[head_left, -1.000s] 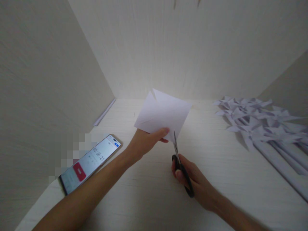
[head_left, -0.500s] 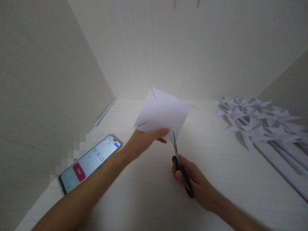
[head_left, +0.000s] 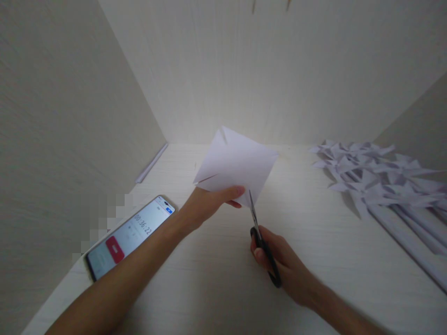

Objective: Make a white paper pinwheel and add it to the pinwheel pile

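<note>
A white square sheet of paper (head_left: 237,160) is held above the table by my left hand (head_left: 213,204), thumb on top and fingers underneath at its near edge. Slits run inward from its left and far corners. My right hand (head_left: 275,256) is closed around the black handles of a pair of scissors (head_left: 266,256). The blades point away from me and lie at the paper's near corner, just right of my left thumb, and look nearly closed. The fingers under the sheet are partly hidden.
At the right lie several white paper pinwheels (head_left: 373,181) with rolled paper sticks (head_left: 405,242). A phone (head_left: 132,232) showing a timer rests at the left, partly under my left forearm. A rolled paper stick (head_left: 152,163) lies along the left wall. A pale wall (head_left: 244,70) closes off the back.
The scissor blades have shifted very slightly left at the near corner of the paper. Both hands keep their holds and otherwise hardly move.
</note>
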The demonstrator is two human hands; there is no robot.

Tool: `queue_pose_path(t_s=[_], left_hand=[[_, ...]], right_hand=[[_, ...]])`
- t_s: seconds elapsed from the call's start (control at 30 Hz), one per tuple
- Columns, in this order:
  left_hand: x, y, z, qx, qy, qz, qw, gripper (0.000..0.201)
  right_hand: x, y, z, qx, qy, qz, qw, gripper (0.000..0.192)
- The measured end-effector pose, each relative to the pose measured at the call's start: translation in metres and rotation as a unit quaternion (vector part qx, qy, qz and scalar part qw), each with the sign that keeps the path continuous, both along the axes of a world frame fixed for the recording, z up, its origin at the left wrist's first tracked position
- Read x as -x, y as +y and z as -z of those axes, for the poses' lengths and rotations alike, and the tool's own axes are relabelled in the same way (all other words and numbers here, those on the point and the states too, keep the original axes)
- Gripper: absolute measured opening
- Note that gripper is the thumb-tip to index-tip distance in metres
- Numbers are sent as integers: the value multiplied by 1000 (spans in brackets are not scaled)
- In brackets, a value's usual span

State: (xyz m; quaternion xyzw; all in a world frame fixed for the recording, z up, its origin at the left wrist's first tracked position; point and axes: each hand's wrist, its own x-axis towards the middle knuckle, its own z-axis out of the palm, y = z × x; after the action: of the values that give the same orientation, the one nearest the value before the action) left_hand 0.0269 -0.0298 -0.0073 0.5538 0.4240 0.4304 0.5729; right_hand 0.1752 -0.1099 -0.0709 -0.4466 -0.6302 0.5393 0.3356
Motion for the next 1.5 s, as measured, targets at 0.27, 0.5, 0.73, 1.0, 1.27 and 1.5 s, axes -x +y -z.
queue_pose_path(t_s=[0.27, 0.5, 0.73, 1.0, 1.27, 1.5], left_hand=[[0, 0, 0, 1, 4, 0, 1000, 17], [0, 1, 1, 7, 4, 2, 1000, 17], [1, 0, 1, 0, 19, 1, 1000, 18], [0, 2, 2, 3, 1, 5, 1000, 16], [1, 3, 2, 3, 9, 2, 1000, 17], [1, 3, 4, 7, -14, 6, 1000, 17]], right_hand=[[-1, 0, 0, -9, -13, 0, 1000, 38], [0, 0, 2, -19, -31, 5, 999, 37], [-1, 0, 3, -26, -40, 6, 999, 34], [-1, 1, 6, -31, -54, 10, 998, 32], [-1, 0, 6, -26, -56, 10, 998, 31], [0, 1, 7, -31, -69, 16, 997, 29]])
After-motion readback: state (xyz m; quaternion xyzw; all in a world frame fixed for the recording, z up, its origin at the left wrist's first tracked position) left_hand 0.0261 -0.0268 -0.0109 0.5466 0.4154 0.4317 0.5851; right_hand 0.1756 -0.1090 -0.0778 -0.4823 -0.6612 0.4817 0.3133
